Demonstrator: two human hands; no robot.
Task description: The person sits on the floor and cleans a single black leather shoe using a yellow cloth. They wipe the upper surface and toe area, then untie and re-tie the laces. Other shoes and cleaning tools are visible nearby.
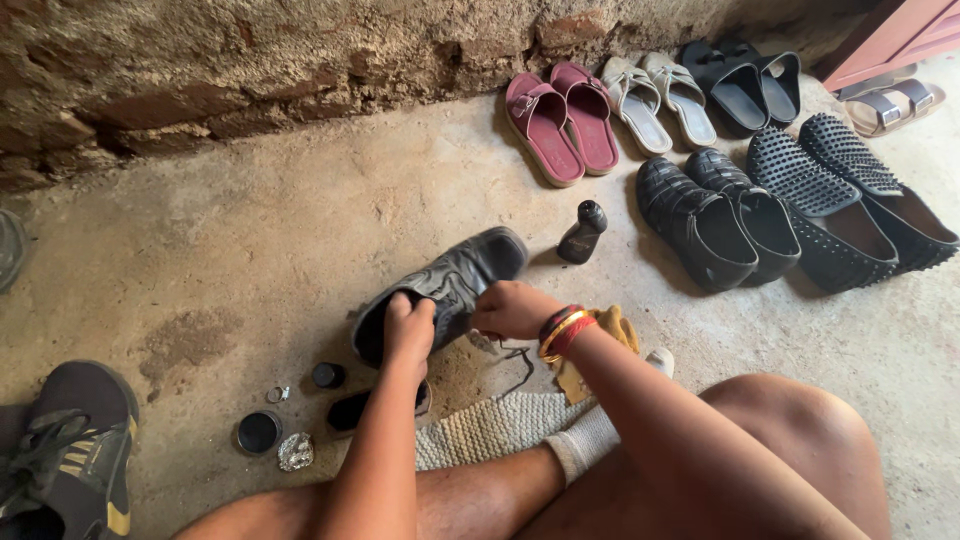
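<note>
Two hands on the dark shoe point(445, 290): your left hand point(410, 330) grips its heel, right hand point(515, 310) pinches the laces, and a jerk could topple the nearby polish bottle point(582, 232).

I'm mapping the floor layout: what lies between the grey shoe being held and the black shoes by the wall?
In the head view, one small dark bottle stands between the grey shoe and the black shoes.

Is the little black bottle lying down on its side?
No, the little black bottle stands upright on the concrete floor, just beyond the grey shoe that the left hand and right hand hold.
</note>
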